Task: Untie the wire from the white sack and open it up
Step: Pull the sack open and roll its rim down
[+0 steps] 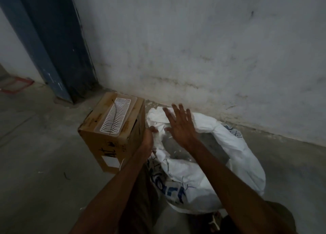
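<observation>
The left hand point(149, 138) grips the rim of the white sack point(238, 156), fingers curled on the cloth; the sack's mouth faces up; its long side runs from the grip back toward the person; the right hand point(180, 126) hovers just right of the grip, fingers spread, holding nothing; a cardboard box point(105, 145) stands just left.

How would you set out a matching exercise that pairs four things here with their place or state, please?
Things
1. left hand
2. right hand
3. cardboard box
4. white grille

Place or state
A. lies flat on top of the box
B. fingers spread, holding nothing, above the white sack
C. stands on the floor, left of the sack
D. grips the sack's rim

Pairs: 1-D, 2-B, 3-C, 4-A
</observation>
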The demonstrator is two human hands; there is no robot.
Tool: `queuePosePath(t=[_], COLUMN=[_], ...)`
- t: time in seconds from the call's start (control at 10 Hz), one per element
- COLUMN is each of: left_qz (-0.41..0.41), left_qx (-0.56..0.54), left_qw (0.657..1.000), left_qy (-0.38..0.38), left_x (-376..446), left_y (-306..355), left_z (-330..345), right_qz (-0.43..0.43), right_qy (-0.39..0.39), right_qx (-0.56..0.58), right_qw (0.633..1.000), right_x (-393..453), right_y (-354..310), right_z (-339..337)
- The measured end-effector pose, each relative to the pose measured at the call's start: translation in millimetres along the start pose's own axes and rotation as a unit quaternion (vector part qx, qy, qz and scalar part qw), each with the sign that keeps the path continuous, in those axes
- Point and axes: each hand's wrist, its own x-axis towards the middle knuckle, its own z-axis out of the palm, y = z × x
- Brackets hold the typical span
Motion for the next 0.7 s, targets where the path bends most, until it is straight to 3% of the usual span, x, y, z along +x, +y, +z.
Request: queuePosePath(t=[0.1, 0.2, 0.3, 0.4, 0.5, 0.6, 0.7], left_qz=[-0.002, 0.097, 0.198, 0.246, 0.251, 0.237, 0.164], left_qx=[0.123, 0.241, 0.262, 0.270, 0.287, 0.256, 0.147], left_qw=[0.989, 0.962, 0.943, 0.929, 0.923, 0.936, 0.974], left_qy=[0.077, 0.086, 0.049, 0.058, 0.055, 0.044, 0.052], left_x=[39.9, 42.8, -2.1, -9.6, -15.9, -7.4, 19.0], left_y=[-16.5, -8.3, -1.0, -3.3, 4.1, 11.7, 13.0], left_z=[-11.4, -11.6, -21.6, -21.5, -24.2, -29.6, -39.7], right_qz=[-0.012, 0.033, 0.114, 0.167, 0.213, 0.207, 0.147], right_qy=[-0.082, -0.090, -0.082, -0.164, -0.256, -0.259, -0.164], right_qx=[0.046, 0.143, 0.222, 0.213, 0.191, 0.133, 0.078], right_qw=[0.995, 0.985, 0.965, 0.948, 0.924, 0.934, 0.972], right_x=[25.4, 32.1, 38.3, 38.8, 36.6, 26.4, 15.4], right_y=[14.4, 45.2, 99.5, 144.5, 152.0, 132.3, 107.1], right_z=[-16.3, -34.3, -53.3, -65.2, -66.8, -66.5, -70.1])
